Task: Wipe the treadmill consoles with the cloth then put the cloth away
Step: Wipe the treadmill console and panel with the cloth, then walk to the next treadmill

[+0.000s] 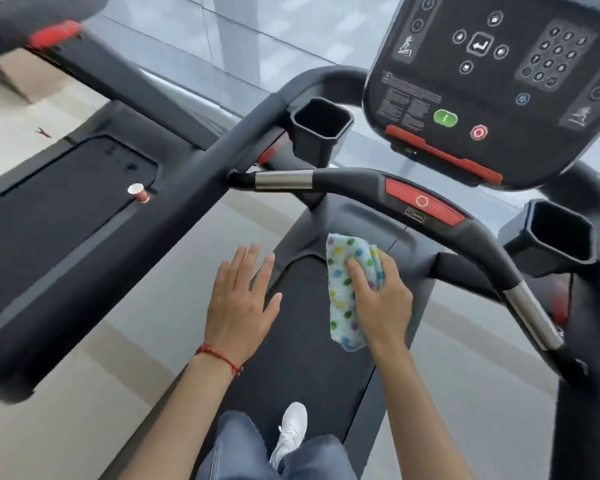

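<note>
A person stands on a treadmill belt [302, 341], seen from above, wearing blue jeans and a white sneaker [291, 431]. The right hand [381, 299] holds a folded cloth [343, 289], soft and fluffy, pale blue with coloured dots; the grip is closed around its upper part, thumb across the front, while the lower end hangs loose. The cloth is held in the air below the curved black handlebar [361, 183], which has a brushed metal section and a flat red panel [425, 204]. The left hand [239, 303] is open, fingers spread flat, holding nothing, with a red string bracelet [219, 356] at the wrist. The dark glossy console [492, 81], upper right, carries a keypad, a green button and a red one; its small print is too blurred to read. Square black cup holders [321, 123] flank it. A red paper cup [139, 192] stands on the neighbouring treadmill.
</note>
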